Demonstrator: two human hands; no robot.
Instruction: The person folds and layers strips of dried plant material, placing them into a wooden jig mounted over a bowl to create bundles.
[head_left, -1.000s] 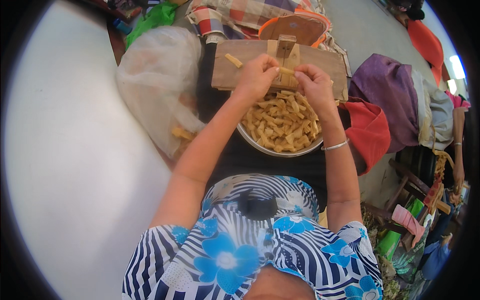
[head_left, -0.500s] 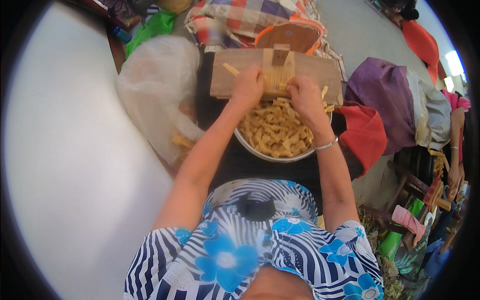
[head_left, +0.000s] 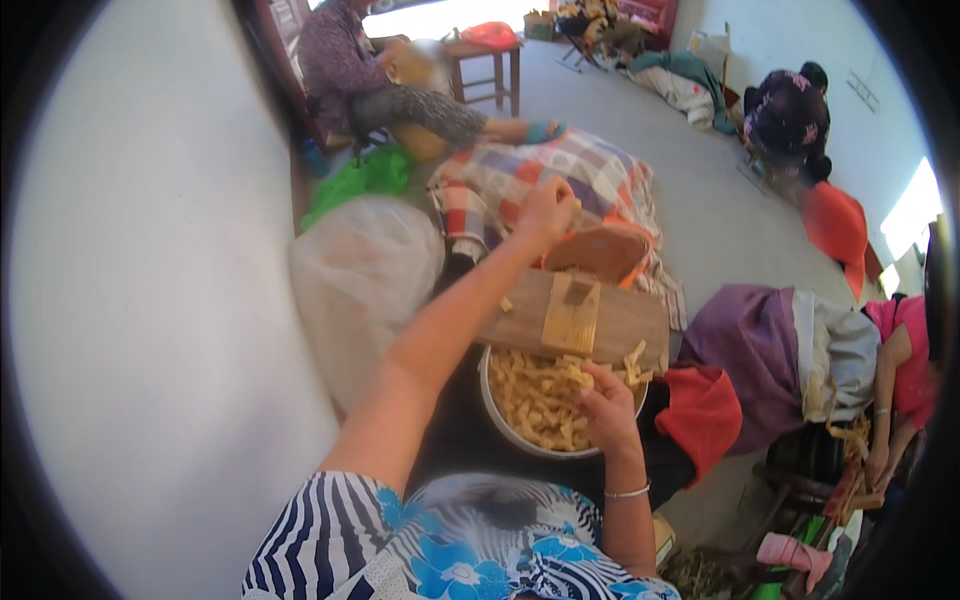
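One-handed, apparently pinching yellow strip [head_left: 577, 374] in right hand [head_left: 607, 408] over 5-o'clock basin [head_left: 491, 404], likely for catching. Curling left hand [head_left: 548, 212], contents unclear.

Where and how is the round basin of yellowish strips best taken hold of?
The round basin is probably best gripped by its near-left rim, coming from the wearer's side. The rim curves bare there, while the wooden board lies over the far part and the right hand is over the right part. Many yellowish strips fill it, so keeping it level seems wise.
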